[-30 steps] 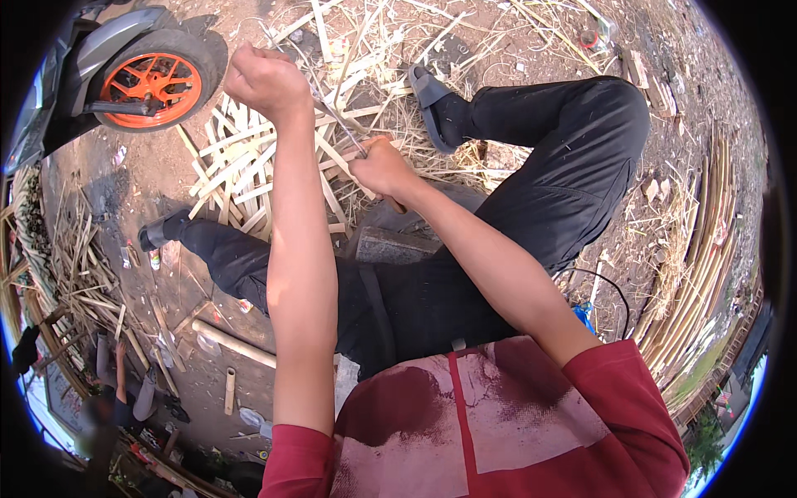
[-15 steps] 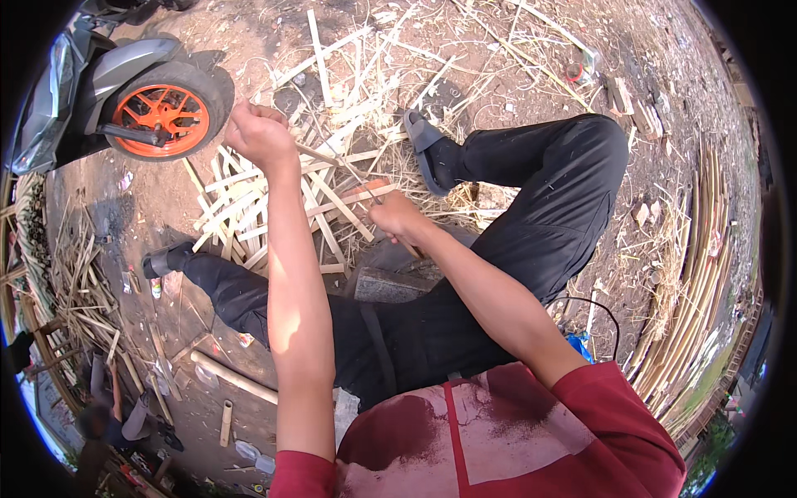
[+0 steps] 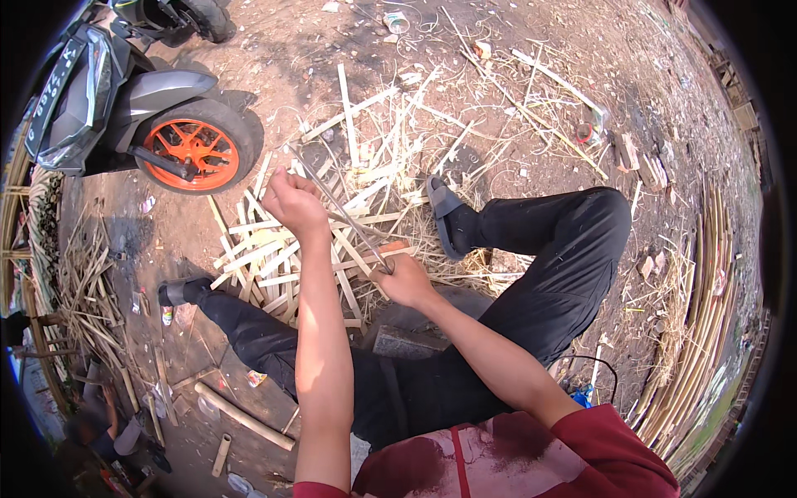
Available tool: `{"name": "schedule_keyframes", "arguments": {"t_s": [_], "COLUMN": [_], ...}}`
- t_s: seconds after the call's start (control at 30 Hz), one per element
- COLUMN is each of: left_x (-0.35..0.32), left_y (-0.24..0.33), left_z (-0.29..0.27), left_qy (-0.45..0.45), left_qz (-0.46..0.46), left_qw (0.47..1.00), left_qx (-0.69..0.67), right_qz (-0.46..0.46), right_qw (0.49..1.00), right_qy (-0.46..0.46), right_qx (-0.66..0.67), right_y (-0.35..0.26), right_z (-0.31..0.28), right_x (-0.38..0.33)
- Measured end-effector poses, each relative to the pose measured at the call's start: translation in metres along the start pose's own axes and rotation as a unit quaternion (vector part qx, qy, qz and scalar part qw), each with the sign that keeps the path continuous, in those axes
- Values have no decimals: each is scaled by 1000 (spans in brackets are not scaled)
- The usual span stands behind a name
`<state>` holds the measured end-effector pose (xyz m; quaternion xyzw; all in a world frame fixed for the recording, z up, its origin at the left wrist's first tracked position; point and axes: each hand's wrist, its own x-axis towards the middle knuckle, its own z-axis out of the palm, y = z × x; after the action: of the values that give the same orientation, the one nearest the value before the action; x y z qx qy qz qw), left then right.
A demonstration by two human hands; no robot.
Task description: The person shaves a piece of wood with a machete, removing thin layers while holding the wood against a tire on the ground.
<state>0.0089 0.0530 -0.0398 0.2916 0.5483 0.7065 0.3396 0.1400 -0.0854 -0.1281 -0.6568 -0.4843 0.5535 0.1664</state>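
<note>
1. In the head view, the two hands were apart, held over the ground [image 3: 282, 50] in front of the seated person.
2. The right hand [image 3: 404, 282], the nearer to the body, was clamped on a long, thin metal tool [image 3: 340, 206], which slanted up toward the far left corner of the ground, its far end reaching beyond the other hand.
3. The left hand [image 3: 295, 203] was curled with its fingers folded in, close beside that tool; from where I stood I couldn't tell whether it touched the tool or pinched anything.
4. Under and past the hands lay a loose, crisscrossed heap of pale strips [image 3: 281, 259], with a small orange piece [image 3: 393, 247] showing just beyond the right hand.
5. A grey block [image 3: 405, 342] sat between the person's legs, the left leg stretched out sideways, the right knee bent, a grey sandal [image 3: 444, 207] on the right foot.
6. Near the ground's far left corner stood a motorcycle with an orange wheel [image 3: 195, 153].
7. Along the right edge ran a bundle of long poles [image 3: 706, 307]; toward the near left corner lay a thick pole [image 3: 245, 417] and, beside it, a short tube [image 3: 222, 455].
</note>
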Motion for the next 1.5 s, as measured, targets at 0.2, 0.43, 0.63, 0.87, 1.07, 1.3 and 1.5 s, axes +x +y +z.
{"name": "schedule_keyframes", "arguments": {"t_s": [0.2,0.43,0.63,0.87,1.07,1.3,1.5], "left_x": [-2,6,12,15,-7,-5,-18], "left_y": [-6,-7,-10,-1,3,11,-4], "left_z": [6,2,18,6,-34,-59,-56], "left_qy": [15,-11,-25,-82,-242,-106,-41], "left_qz": [-30,7,-2,-75,-55,-61,101], "left_qw": [999,999,1000,992,965,988,977], "left_qx": [24,36,15,-66,-90,-95,-181], "right_qz": [251,-55,197,24,142,147,-61], "right_qw": [953,993,980,993,988,986,989], "right_qy": [-133,59,-26,11,-31,-70,104], "right_qx": [109,90,9,114,58,28,90], "right_y": [86,34,86,38,51,55,74], "right_z": [7,12,15,-16,-5,9,20], "right_x": [31,24,16,37,18,30,42]}}
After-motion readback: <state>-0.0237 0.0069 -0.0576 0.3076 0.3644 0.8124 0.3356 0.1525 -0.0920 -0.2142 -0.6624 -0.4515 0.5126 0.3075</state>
